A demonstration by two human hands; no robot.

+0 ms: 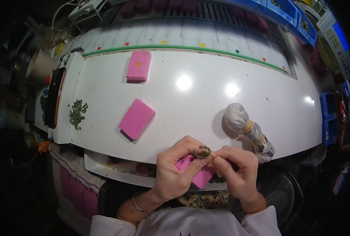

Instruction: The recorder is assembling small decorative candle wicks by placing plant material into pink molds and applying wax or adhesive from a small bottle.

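Observation:
Near the table's front edge, my left hand (175, 169) is closed round a pink block (202, 178). A clump of small greenish bits (202, 152) shows at its fingertips; whether they are on the block or only between the fingers, I cannot tell. My right hand (237, 169) meets it there, thumb and forefinger pinched together beside the clump. What that pinch holds is hidden. Two more pink blocks lie on the white table (190, 106): one nearer (138, 118), one farther back (138, 65) with an orange spot on top.
To the right stands a white cloth-wrapped bundle (237, 116) tied with tan bands. Loose greenish bits (78, 113) lie at left, near a dark phone-like slab (57, 98). A green-edged strip (163, 47) crosses the back, below rows of pink blocks. Blue bins (328, 118) stand at right.

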